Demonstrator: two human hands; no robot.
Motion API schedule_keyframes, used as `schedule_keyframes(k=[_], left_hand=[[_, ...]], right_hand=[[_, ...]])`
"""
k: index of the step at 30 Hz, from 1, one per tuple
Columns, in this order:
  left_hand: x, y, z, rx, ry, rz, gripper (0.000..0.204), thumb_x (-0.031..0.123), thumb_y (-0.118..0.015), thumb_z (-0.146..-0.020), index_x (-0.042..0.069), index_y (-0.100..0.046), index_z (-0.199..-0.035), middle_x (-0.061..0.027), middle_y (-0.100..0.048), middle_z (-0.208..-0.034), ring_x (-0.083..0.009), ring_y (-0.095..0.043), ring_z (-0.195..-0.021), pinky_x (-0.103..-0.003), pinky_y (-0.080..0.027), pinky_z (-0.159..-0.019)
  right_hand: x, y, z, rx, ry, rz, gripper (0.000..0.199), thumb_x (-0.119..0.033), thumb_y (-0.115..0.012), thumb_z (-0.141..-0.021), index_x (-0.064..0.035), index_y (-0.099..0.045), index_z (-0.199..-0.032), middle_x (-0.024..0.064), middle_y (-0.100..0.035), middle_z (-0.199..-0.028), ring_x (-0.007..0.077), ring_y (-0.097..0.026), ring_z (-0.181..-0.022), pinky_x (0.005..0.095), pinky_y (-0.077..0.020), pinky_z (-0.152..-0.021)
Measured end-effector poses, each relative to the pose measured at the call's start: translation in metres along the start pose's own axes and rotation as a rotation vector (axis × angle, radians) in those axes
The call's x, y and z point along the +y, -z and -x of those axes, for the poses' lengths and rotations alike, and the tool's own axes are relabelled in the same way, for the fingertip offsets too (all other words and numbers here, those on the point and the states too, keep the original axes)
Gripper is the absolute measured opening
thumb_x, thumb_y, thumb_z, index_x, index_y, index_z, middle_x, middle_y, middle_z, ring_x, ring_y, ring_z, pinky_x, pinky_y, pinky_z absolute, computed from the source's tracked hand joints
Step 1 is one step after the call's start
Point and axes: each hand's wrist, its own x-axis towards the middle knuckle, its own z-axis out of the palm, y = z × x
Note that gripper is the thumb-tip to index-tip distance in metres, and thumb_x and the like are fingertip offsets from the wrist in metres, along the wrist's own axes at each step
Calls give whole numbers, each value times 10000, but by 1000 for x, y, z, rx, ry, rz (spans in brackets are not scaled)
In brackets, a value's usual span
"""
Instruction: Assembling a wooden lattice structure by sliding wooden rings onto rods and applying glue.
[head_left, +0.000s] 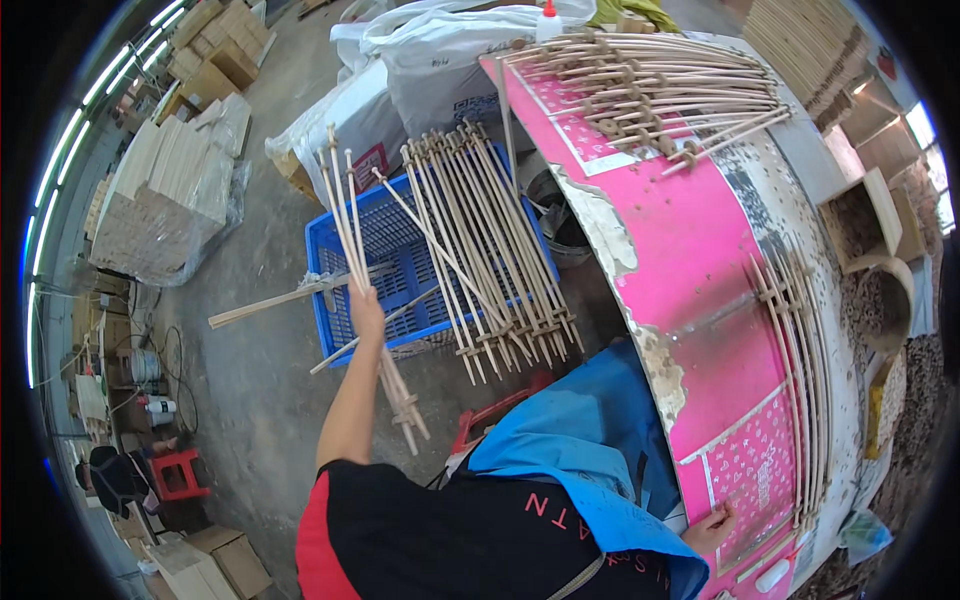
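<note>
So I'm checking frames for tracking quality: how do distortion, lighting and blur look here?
Head view: strong fisheye, the pink table edge bows and the corners go black; even lighting, with glare from the ceiling light strips; the left hand gripping a bundle of wooden sticks is reasonably sharp; the right hand sits near the rim.

Bright, even workshop light, heavy fisheye warp

Ceiling light tubes [60,160] glow along the curved left rim; shadows stay soft, the pink surface [700,250] shows mild sheen, straight edges bow outward, and corners fall black.

Pale bare-wood sticks [368,262], glossy pink tabletop [700,240]
</note>
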Motion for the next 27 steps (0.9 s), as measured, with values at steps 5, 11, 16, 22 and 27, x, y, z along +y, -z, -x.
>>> schedule_keyframes(k=[5, 11, 16, 22, 27], left_hand=[[-21, -81, -30, 49, 180, -54, 577, 135, -555, -1001, 76, -336, -1532, -271, -591, -1335, -439, -585, -1207, -483, -446, -1028], [-14, -118, -35, 15, 323, -224, 596, 152, -531, -1019, 101, -284, -1559, -254, -570, -1356, -440, -586, -1198, -509, -460, -1016], [-4, -138, -24, -61, 287, -295, 608, 178, -497, -1050, 119, -218, -1587, -258, -536, -1389, -433, -579, -1200, -539, -484, -972], [16, -151, -6, 38, 206, -278, 590, 157, -480, -1058, 136, -227, -1590, -231, -550, -1361, -418, -597, -1154, -524, -523, -888], [20, -147, -23, 77, 82, -322, 602, 145, -502, -1041, 158, -247, -1586, -226, -567, -1326, -412, -609, -1126, -528, -517, -861]], right_hand=[[5, 1, -2, -27, -23, 45, 224, -117, -496, -1043, 9, -643, -1157, 142, -685, -1079, 263, -657, -960, 350, -525, -833], [2, 3, -3, -28, -7, 185, 231, -159, -496, -1052, -23, -635, -1175, 138, -693, -1091, 267, -666, -940, 362, -527, -795], [-3, 5, -5, -28, -23, 263, 237, -184, -501, -1051, -33, -629, -1181, 145, -702, -1065, 281, -678, -902, 379, -528, -750], [-5, 5, -7, -32, -18, 317, 238, -188, -492, -1053, -34, -621, -1182, 160, -704, -1048, 297, -677, -899, 392, -522, -738], [0, 3, -8, -23, -38, 259, 240, -190, -485, -1057, -26, -617, -1173, 170, -694, -1046, 304, -668, -902, 394, -517, -744]])
